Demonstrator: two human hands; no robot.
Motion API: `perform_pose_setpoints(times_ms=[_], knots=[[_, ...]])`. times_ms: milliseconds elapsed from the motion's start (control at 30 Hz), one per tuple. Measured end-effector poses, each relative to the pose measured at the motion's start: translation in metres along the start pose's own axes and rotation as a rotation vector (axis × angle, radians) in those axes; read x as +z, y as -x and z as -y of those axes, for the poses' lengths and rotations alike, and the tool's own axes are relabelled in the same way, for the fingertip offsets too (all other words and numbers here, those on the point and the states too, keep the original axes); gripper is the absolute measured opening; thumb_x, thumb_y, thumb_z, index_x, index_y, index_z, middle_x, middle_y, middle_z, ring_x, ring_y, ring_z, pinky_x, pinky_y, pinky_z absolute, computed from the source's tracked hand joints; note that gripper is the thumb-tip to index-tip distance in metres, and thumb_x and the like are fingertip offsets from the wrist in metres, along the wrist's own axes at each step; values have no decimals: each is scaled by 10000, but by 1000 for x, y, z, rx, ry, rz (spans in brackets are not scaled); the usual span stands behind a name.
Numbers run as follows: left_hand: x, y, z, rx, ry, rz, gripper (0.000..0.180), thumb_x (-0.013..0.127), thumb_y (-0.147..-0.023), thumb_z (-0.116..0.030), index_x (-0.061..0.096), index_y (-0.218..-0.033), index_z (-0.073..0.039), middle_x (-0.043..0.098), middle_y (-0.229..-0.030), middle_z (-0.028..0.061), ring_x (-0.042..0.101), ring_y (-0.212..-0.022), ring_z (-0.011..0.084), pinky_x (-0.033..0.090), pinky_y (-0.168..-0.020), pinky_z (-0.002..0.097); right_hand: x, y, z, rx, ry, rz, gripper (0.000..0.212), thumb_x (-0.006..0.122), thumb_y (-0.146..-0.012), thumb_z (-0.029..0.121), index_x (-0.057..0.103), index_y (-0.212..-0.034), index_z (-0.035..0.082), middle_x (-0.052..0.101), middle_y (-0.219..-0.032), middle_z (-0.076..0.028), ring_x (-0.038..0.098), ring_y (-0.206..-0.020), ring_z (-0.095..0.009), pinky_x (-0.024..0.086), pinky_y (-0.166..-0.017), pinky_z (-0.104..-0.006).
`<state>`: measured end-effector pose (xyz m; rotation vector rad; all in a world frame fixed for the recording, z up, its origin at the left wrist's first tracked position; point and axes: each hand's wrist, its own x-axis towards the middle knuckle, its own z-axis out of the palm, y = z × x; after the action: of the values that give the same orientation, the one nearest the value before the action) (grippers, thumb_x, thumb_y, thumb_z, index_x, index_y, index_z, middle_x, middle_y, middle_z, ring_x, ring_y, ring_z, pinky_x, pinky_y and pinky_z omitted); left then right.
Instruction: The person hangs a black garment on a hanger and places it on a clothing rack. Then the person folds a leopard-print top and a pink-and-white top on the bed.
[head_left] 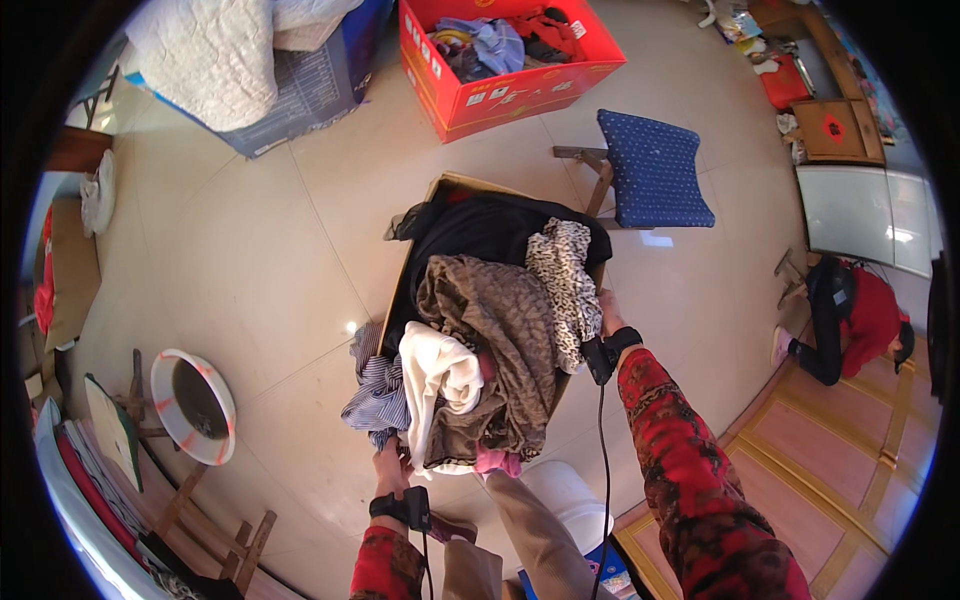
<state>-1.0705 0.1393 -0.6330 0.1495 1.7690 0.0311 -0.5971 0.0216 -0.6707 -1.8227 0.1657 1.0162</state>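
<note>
In front of me is a cardboard box (455,180) heaped with clothes. A black garment (470,225) lies at its far side, with a black-and-white spotted cloth (563,275) on the right. A brown patterned garment (500,310) covers the middle, beside a white cloth (435,370). Over the near left corner hangs a striped cloth (378,395). Below it, my left hand (392,466) is closed, its fingers partly hidden under the hanging clothes. At the box's right side, my right hand (610,315) grips the edge, next to the spotted cloth.
Beyond stand a red box (520,100) of clothes and a blue box (300,105) with white quilted cloth. A blue-seated stool (655,170) is at the right. To the left is a white basin (165,400) holding dark liquid. A person (870,310) in red crouches far right.
</note>
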Motion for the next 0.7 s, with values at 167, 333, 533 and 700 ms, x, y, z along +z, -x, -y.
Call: perform_pose_setpoints(times_ms=[167,333,533,700], knots=[[4,-27,-5,22,-138,-68,183,666,-784,-245,584,-881,-112,595,-742,15,564,-617,154,442,-552,352,-1,19,11,282,-259,25,481,353,-965,412,604,-1095,23,673,-1017,-117,646,-905,-271,514,-864,-410],[6,-18,-5,108,-22,-51,138,655,-802,-184,628,-918,-115,614,-760,-2,590,-627,146,501,-574,333,-15,11,2,195,-217,129,562,302,-975,503,541,-1192,43,635,-1139,-104,617,-1018,-250,497,-904,-394],[9,-4,-7,226,-21,41,163,653,-844,-243,598,-903,-102,526,-636,-22,503,-493,104,412,-459,273,-33,-30,20,-473,866,-278,259,573,-883,237,653,-876,-10,666,-775,-114,622,-718,-220,502,-746,-348],[8,0,16,195,-101,-23,294,615,-877,-372,620,-884,-78,537,-644,-8,473,-504,97,380,-455,276,14,-40,131,-915,823,-290,279,606,-855,217,625,-1024,-4,672,-930,-182,657,-871,-306,505,-775,-369]])
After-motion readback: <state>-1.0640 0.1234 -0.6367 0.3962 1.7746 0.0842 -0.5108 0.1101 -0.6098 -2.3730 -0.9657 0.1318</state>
